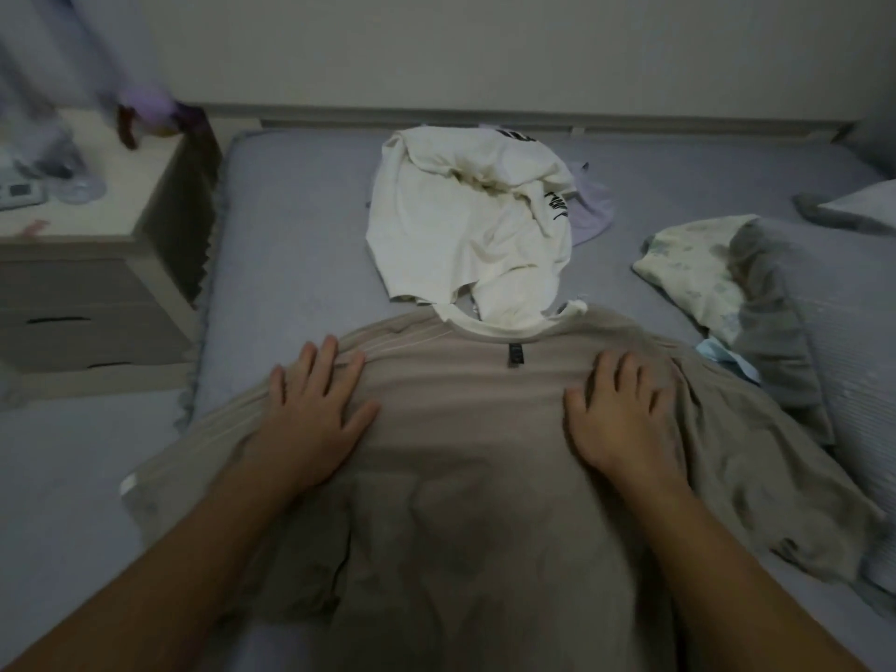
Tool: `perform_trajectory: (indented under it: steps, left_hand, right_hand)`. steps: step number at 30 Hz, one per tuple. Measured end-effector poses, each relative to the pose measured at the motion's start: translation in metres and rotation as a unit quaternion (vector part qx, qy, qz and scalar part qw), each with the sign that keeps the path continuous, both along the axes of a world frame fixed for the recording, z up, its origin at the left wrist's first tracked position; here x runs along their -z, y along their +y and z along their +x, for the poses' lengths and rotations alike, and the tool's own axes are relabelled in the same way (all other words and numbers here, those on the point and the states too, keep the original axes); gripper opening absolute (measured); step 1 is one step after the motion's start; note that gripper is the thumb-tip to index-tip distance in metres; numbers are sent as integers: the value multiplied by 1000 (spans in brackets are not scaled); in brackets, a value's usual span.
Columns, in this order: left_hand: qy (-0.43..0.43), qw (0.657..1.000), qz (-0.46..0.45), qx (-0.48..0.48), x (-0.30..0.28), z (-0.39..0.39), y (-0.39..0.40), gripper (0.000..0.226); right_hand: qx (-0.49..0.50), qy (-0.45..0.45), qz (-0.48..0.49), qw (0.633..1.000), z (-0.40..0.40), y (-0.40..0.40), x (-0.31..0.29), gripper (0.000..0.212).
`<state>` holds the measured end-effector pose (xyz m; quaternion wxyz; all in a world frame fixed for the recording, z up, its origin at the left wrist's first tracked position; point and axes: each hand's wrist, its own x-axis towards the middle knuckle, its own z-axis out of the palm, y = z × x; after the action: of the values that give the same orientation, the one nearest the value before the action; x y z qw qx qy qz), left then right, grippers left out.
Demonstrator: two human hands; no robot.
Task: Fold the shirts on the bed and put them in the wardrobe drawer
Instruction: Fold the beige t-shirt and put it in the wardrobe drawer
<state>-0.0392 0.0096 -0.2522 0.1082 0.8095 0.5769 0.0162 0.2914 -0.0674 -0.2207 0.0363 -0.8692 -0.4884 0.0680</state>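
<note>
A beige shirt (pixel 460 429) lies spread flat on the bed (pixel 291 225), its collar with a dark label pointing away from me. My left hand (pixel 315 409) presses flat on its left shoulder, fingers straight and spread. My right hand (pixel 625 419) rests flat on its right shoulder area in the same way. Beyond the collar sits a crumpled white shirt (pixel 465 220) with black lettering. A pale purple garment (pixel 594 211) peeks out from under the white one.
A nightstand (pixel 97 264) with drawers and small items stands left of the bed. Pillows (pixel 824 293), one with a floral case (pixel 688 264), lie at the right. A light blue cloth (pixel 727 363) shows beside the beige shirt. A wall runs behind the bed.
</note>
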Motion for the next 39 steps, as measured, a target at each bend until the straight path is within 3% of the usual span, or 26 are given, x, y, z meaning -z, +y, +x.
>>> perform_trajectory:
  steps: [4, 7, 8, 9, 10, 11, 12, 13, 19, 21, 23, 27, 29, 31, 32, 34, 37, 39]
  left_hand:
    - [-3, 998, 10, -59, 7, -48, -60, 77]
    - [-14, 973, -30, -230, 9, -110, -83, 85]
    - [-61, 945, -69, -313, 6, -130, -88, 92]
    - [-156, 897, -120, -396, 3, -148, -92, 94]
    - [-288, 825, -169, -455, -1, -161, -95, 87]
    - [-407, 743, -212, -486, -4, -171, -98, 69]
    - [-481, 683, -245, -492, -5, -178, -101, 51]
    - [-502, 667, -272, -479, -8, -182, -103, 38]
    - [-491, 630, -376, -470, -26, -164, -103, 33]
    - [-478, 653, -343, -478, -34, -157, -103, 22]
    - [-521, 659, -273, -469, -45, -149, -104, 17]
    - [-633, 614, -194, -430, -76, -125, -109, 31]
    - [-675, 581, -217, -400, -94, -110, -109, 33]
    - [-687, 594, -211, -361, -114, -95, -103, 37]
    - [-676, 630, -186, -333, -124, -87, -97, 40]
    - [-633, 719, -133, -255, -150, -59, -83, 48]
    - [-597, 782, -162, -76, -169, 5, -72, 49]
    - [-490, 858, -158, 11, -147, 46, -76, 48]
  right_hand:
    - [-176, 63, 26, 982, -112, -45, 10, 74]
    - [-245, 3, -23, 969, -159, -70, 23, 76]
    - [-238, -12, -30, 971, -162, -71, 23, 74]
    - [-227, -19, -33, 973, -164, -70, 23, 70]
    - [-216, -14, -37, 976, -165, -70, 21, 67]
    - [-208, -1, -39, 977, -169, -69, 18, 66]
    - [-205, 17, -42, 978, -175, -70, 15, 65]
    - [-207, 35, -41, 977, -183, -73, 11, 64]
    - [-257, 129, -15, 958, -227, -94, -4, 69]
    - [-282, 125, 7, 951, -239, -100, -6, 78]
    - [-328, 103, 49, 938, -255, -104, -7, 86]
    - [-378, 75, 69, 920, -294, -100, -11, 97]
    - [-351, 114, 122, 921, -309, -95, -16, 80]
    - [-285, 216, 188, 915, -314, -88, -28, 40]
    - [-238, 281, 201, 908, -310, -85, -35, 24]
    - [-118, 403, 257, 870, -290, -78, -44, 18]
    - [96, 552, 321, 763, -243, -78, -51, 19]
    - [222, 647, 299, 665, -205, -86, -42, 15]
